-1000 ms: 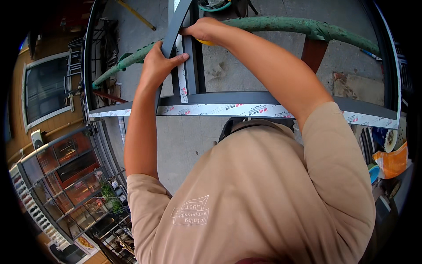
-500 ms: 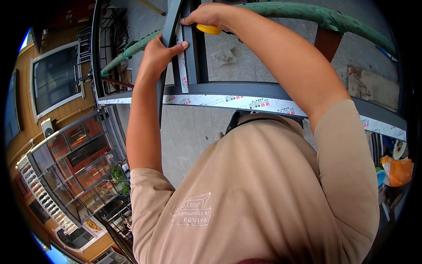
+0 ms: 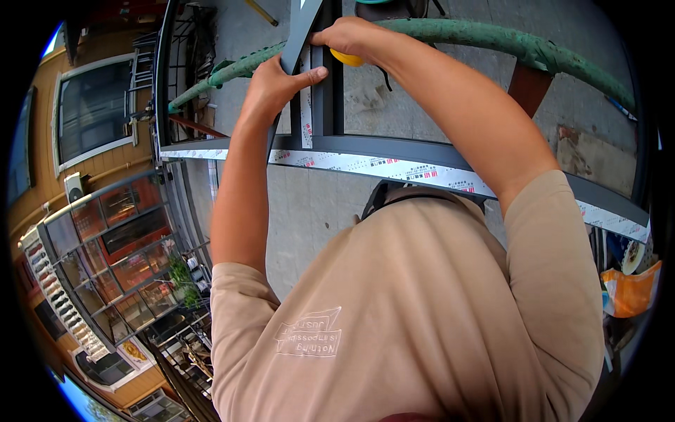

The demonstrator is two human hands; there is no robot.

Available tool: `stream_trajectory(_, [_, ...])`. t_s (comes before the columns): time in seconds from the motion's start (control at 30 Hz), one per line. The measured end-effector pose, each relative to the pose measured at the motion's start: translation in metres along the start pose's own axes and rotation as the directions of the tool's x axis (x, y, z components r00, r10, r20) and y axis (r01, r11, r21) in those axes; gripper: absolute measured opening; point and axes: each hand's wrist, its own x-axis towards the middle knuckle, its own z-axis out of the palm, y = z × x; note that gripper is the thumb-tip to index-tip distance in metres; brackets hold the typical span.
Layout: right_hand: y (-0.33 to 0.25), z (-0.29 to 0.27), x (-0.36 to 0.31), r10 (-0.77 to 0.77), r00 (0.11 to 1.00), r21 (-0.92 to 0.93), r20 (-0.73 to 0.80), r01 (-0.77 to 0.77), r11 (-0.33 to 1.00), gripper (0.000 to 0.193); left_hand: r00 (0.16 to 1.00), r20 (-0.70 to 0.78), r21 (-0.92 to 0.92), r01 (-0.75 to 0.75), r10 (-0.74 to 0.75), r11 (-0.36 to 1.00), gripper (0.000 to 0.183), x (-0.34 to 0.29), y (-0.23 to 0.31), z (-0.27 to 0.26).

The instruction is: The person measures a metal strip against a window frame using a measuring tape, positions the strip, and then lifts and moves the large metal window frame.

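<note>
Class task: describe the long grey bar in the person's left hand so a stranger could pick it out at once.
Start at the large dark-grey frame, whose near edge carries white film. At the picture's upper middle, the bare left hand grasps the long, straight grey bar. It slants across the frame, unlike the neighbouring dark-grey divider, which meets the near edge almost squarely.
</note>
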Motion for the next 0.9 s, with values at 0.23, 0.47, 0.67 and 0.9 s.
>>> stream_trajectory(0.23, [-0.009, -0.011, -0.01, -0.015, 0.999, -0.008, 0.029, 0.015, 1.0, 0.071, 0.998, -0.054, 0.161, 0.049, -0.041, 0.986, 0.069, 0.007, 0.01, 0.001])
stream_trajectory(0.47, [0.006, -0.033, 0.016, 0.06, 0.962, 0.28, 0.266, -0.137, 0.95, 0.059, 0.993, -0.113, 0.125, -0.029, 0.044, 0.992, 0.07, -0.004, 0.017, 0.003])
stream_trajectory(0.67, [-0.007, -0.071, 0.051, 0.138, 0.989, 0.53, 0.045, -0.141, 0.836, 0.026, 0.992, -0.126, 0.161, -0.005, 0.025, 0.987, 0.092, -0.006, 0.012, 0.005])
stream_trajectory(0.9, [-0.018, -0.1, 0.11, 0.044, 0.999, 0.39, 0.018, -0.047, 0.92, 0.029, 0.991, -0.129, 0.038, -0.025, 0.03, 0.999, 0.078, -0.011, 0.015, -0.003])
